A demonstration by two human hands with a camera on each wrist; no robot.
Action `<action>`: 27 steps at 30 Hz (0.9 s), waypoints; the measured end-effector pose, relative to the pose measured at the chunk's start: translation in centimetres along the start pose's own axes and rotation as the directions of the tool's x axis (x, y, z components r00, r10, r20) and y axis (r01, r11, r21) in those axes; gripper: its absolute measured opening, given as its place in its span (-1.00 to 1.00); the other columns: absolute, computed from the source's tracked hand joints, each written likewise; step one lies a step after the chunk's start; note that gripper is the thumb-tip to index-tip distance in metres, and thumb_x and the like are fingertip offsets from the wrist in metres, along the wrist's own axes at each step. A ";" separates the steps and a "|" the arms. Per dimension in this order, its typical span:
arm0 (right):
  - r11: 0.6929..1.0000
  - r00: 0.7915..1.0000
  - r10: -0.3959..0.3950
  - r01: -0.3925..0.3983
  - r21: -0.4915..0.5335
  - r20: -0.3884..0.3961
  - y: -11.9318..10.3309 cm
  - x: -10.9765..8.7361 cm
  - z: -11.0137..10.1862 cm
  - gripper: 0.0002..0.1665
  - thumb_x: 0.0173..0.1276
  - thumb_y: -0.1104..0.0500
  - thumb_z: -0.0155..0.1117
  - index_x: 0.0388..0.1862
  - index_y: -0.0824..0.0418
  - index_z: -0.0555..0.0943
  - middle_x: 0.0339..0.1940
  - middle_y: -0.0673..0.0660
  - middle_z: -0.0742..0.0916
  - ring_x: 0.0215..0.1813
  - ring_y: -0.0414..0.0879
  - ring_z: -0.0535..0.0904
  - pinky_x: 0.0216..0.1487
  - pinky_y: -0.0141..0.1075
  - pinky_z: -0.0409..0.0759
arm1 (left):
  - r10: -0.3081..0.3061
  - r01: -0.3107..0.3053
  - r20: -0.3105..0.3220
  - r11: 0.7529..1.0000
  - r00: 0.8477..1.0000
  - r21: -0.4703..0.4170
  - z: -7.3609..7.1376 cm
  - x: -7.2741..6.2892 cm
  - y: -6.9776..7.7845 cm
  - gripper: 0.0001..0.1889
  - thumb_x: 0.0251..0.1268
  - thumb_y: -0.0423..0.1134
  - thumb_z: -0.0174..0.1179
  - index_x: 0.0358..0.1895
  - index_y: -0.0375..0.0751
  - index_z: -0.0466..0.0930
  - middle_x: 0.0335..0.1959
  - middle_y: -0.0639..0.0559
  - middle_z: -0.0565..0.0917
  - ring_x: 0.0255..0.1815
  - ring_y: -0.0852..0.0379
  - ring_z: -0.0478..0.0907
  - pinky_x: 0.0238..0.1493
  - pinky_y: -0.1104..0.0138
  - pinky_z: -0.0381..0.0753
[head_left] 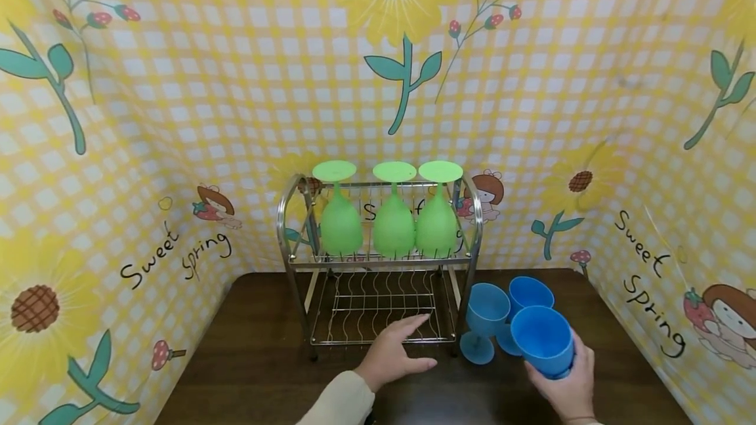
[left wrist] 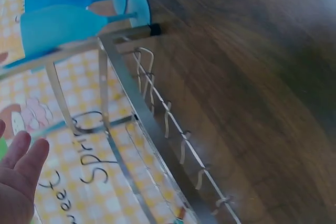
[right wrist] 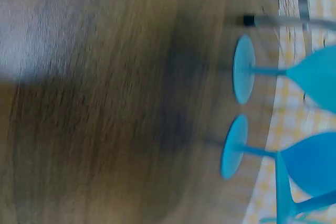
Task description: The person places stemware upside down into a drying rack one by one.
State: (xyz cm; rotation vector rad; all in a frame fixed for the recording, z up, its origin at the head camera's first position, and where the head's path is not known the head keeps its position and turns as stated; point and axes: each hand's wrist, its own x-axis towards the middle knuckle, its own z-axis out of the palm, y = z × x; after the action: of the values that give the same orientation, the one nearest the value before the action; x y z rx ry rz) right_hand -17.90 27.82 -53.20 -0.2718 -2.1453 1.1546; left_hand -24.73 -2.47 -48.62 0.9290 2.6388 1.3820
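Observation:
My right hand point(head_left: 569, 382) grips a blue plastic goblet point(head_left: 542, 341), its bowl facing up toward the head camera. Just behind it, two more blue goblets stand upright on the table: one close to the rack's right side point(head_left: 487, 310) and one farther back point(head_left: 531, 292). In front of the two-tier metal rack point(head_left: 378, 265), my left hand point(head_left: 394, 354) holds nothing, thumb and fingers spread apart. Three green goblets point(head_left: 341, 228) point(head_left: 394, 228) point(head_left: 437, 228) sit upside down on the upper tier, feet up. The right wrist view does not show the right hand's fingers.
The lower tier point(head_left: 384, 302) of the rack has wavy wire dividers. Beneath everything is a dark brown wooden table point(head_left: 236, 372). Yellow checked cloth point(head_left: 266, 84) with flower prints hangs at the back and on both sides.

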 end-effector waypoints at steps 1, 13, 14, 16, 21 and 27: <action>0.998 0.998 -0.059 0.059 -0.002 0.009 -0.2 -0.2 0.3 0.13 -0.34 0.38 0.57 0.29 0.47 0.22 0.06 0.49 0.33 0.04 0.26 0.22 -0.11 0.20 0.26 | -0.001 0.001 0.016 1.000 1.000 -0.002 0.1 0.1 0.3 -0.22 0.04 -0.04 0.43 0.38 -0.06 0.36 0.33 0.00 0.42 0.32 -0.09 0.33 0.22 -0.03 0.35; 0.812 0.803 -0.567 0.582 -0.037 0.182 -1.5 -1.2 4.2 0.06 -0.19 -0.31 0.57 0.16 0.32 0.42 -0.12 0.33 0.49 -0.23 0.30 0.55 -0.35 0.27 0.56 | 0.034 -0.048 0.121 0.993 0.992 0.110 0.7 1.8 2.8 -0.05 -0.09 0.09 0.48 0.45 0.05 0.23 0.39 0.05 0.35 0.38 -0.04 0.27 0.21 -0.06 0.37; 0.800 0.791 -0.580 0.598 -0.048 0.194 -1.7 -1.1 4.6 0.06 -0.23 -0.27 0.61 0.15 0.30 0.44 -0.12 0.31 0.51 -0.24 0.26 0.57 -0.35 0.23 0.58 | 0.044 -0.059 0.134 0.991 0.990 0.117 0.6 1.9 2.8 -0.04 -0.10 0.10 0.48 0.45 0.02 0.23 0.39 0.05 0.34 0.38 -0.05 0.27 0.20 -0.06 0.38; 0.773 0.763 -0.606 0.631 -0.059 0.224 -2.4 -0.9 5.2 0.05 -0.25 -0.29 0.60 0.14 0.27 0.47 -0.13 0.28 0.53 -0.26 0.20 0.58 -0.36 0.18 0.60 | 0.057 -0.076 0.161 0.990 0.985 0.115 0.2 2.1 2.7 -0.01 -0.10 0.12 0.47 0.46 -0.02 0.20 0.40 0.02 0.32 0.38 -0.06 0.26 0.20 -0.05 0.39; 0.681 0.667 -0.691 0.730 -0.060 0.279 -3.8 -0.2 7.1 0.03 -0.30 -0.22 0.66 0.14 0.23 0.49 -0.14 0.27 0.55 -0.31 0.11 0.62 -0.36 0.06 0.64 | 0.039 -0.046 0.172 0.998 0.984 0.040 -1.1 1.8 1.7 0.02 -0.09 0.06 0.49 0.47 -0.12 0.15 0.40 -0.06 0.29 0.28 -0.06 0.34 0.11 0.08 0.48; 0.665 0.635 -0.693 0.746 -0.038 0.342 -5.6 0.0 9.1 -0.01 -0.13 -0.37 0.48 0.20 0.16 0.48 -0.14 0.23 0.56 -0.30 0.05 0.63 -0.33 0.00 0.66 | 0.019 -0.022 0.157 1.000 0.987 0.012 -2.6 0.7 0.9 0.04 -0.08 0.00 0.50 0.48 -0.12 0.10 0.39 -0.11 0.24 0.21 -0.10 0.37 0.03 0.08 0.52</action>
State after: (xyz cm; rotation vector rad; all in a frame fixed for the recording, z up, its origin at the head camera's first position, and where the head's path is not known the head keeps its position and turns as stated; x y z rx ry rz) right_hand -23.10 18.54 -52.15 0.7060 -2.2633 0.5363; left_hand -25.62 -3.68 -46.18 1.0239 2.5324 1.2403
